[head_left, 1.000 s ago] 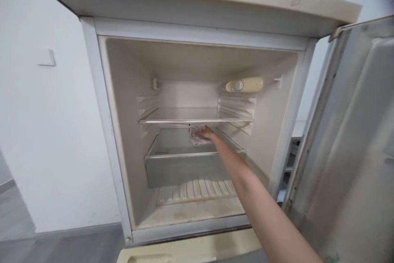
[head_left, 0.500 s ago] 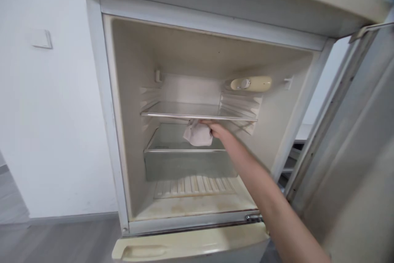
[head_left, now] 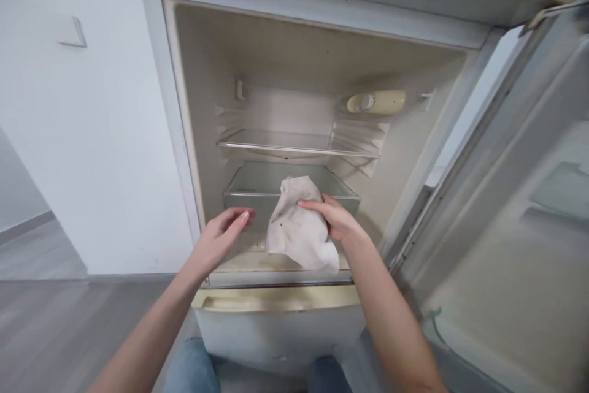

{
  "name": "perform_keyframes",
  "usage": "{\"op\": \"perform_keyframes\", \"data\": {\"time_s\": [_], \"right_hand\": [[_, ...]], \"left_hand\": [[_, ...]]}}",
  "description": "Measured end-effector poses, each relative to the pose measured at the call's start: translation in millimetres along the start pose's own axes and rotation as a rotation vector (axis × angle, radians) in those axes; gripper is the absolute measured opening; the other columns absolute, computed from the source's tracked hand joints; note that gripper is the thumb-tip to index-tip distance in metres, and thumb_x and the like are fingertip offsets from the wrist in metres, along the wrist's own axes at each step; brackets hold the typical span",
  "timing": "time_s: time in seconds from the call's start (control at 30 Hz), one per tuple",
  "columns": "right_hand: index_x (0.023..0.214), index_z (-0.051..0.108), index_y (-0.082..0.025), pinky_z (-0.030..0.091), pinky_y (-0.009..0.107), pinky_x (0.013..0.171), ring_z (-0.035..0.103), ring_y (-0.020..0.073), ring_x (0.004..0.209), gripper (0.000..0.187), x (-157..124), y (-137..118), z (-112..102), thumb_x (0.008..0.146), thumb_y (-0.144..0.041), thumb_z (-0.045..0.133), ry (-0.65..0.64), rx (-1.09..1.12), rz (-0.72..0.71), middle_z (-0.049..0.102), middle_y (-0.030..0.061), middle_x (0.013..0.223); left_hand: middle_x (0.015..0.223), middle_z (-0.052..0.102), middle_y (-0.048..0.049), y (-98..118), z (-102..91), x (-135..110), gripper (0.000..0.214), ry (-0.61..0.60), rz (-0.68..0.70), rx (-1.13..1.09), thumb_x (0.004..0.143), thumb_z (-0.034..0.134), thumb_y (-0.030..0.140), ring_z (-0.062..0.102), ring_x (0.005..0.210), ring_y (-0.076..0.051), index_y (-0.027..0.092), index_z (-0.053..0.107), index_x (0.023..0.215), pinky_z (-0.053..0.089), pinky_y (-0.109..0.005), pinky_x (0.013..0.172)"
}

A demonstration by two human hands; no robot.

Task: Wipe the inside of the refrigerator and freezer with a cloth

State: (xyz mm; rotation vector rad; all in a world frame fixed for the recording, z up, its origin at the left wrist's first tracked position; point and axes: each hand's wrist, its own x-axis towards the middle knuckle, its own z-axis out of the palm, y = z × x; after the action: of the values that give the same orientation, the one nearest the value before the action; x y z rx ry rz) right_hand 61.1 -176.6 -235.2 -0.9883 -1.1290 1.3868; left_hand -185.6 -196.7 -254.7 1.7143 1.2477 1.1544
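Observation:
A crumpled white cloth (head_left: 301, 230) with grey smudges and a small dark spot hangs in front of the fridge's lower part. My right hand (head_left: 337, 216) grips its upper right side, thumb across the front. To the left of the cloth, apart from it, my left hand (head_left: 225, 233) holds nothing, with thumb and fingers a little apart. Behind the cloth are a glass shelf (head_left: 294, 140) and a greenish clear drawer (head_left: 248, 179) with a flat glass top. The cloth hides part of the drawer and the fridge floor.
The fridge door (head_left: 515, 209) stands open on the right. A cream control housing (head_left: 377, 102) with a round knob juts from the inner right wall. Below the opening is the lower compartment's door (head_left: 280, 325), close to my knees. A wall (head_left: 110, 135) stands on the left.
My right hand has drawn the cloth out from between the shelves towards me, and it hangs more unfolded. My left hand has come into view from the lower left. The view has tipped downward.

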Motion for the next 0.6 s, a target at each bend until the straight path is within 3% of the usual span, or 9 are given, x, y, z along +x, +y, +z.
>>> {"op": "perform_keyframes", "data": {"time_s": [0.1,0.23,0.3,0.4,0.5,0.6], "right_hand": [[0.092,0.066,-0.016,0.056,0.027,0.063,0.068,0.0194,0.073,0.031,-11,3,3,0.064,-0.023,0.078,-0.078,-0.012,0.007,0.072,0.0066,0.086],[0.096,0.067,-0.016,0.055,0.026,0.065,0.068,0.0183,0.074,0.033,-24,11,2,0.066,-0.024,0.077,-0.125,-0.024,0.002,0.072,0.0068,0.088],[0.099,0.066,-0.016,0.054,0.024,0.065,0.068,0.0178,0.075,0.036,-28,16,-1,0.065,-0.023,0.077,-0.105,-0.014,-0.011,0.072,0.0065,0.087],[0.101,0.066,-0.017,0.055,0.025,0.066,0.068,0.0186,0.076,0.039,-31,23,-9,0.065,-0.022,0.078,-0.091,0.022,0.022,0.073,0.0068,0.089],[0.104,0.065,-0.018,0.056,0.030,0.071,0.069,0.0204,0.077,0.043,-31,31,-18,0.064,-0.022,0.079,-0.101,0.057,0.065,0.073,0.0072,0.092],[0.106,0.063,-0.017,0.056,0.030,0.074,0.069,0.0207,0.082,0.046,-31,41,-26,0.064,-0.024,0.080,-0.095,0.068,0.096,0.072,0.0088,0.097]], "left_hand": [[0.096,0.073,-0.0053,28,12.7,5,0.053,-0.128,0.097,0.070,0.081,0.043,0.066,0.064,0.093,-0.022,0.020,0.069,0.089,0.047,-0.033,0.086],[0.066,0.064,-0.0012,45,29.2,7,0.053,-0.143,0.164,0.244,0.078,0.046,0.067,0.056,0.068,-0.017,0.018,0.062,0.066,0.040,-0.030,0.065],[0.072,0.064,-0.0011,44,35.8,11,0.045,-0.182,0.140,0.203,0.075,0.056,0.063,0.055,0.068,-0.016,0.018,0.063,0.074,0.040,-0.030,0.064],[0.088,0.066,-0.0047,35,44.7,22,0.045,-0.328,-0.040,-0.053,0.069,0.069,0.053,0.060,0.078,-0.018,0.017,0.062,0.095,0.046,-0.032,0.071],[0.083,0.064,-0.0043,22,51.2,30,0.041,-0.451,-0.196,-0.260,0.069,0.071,0.049,0.060,0.078,-0.017,0.015,0.063,0.090,0.046,-0.032,0.075],[0.081,0.064,-0.0036,14,53.8,31,0.035,-0.487,-0.201,-0.356,0.070,0.070,0.045,0.059,0.077,-0.015,0.015,0.063,0.086,0.046,-0.031,0.074]]}}
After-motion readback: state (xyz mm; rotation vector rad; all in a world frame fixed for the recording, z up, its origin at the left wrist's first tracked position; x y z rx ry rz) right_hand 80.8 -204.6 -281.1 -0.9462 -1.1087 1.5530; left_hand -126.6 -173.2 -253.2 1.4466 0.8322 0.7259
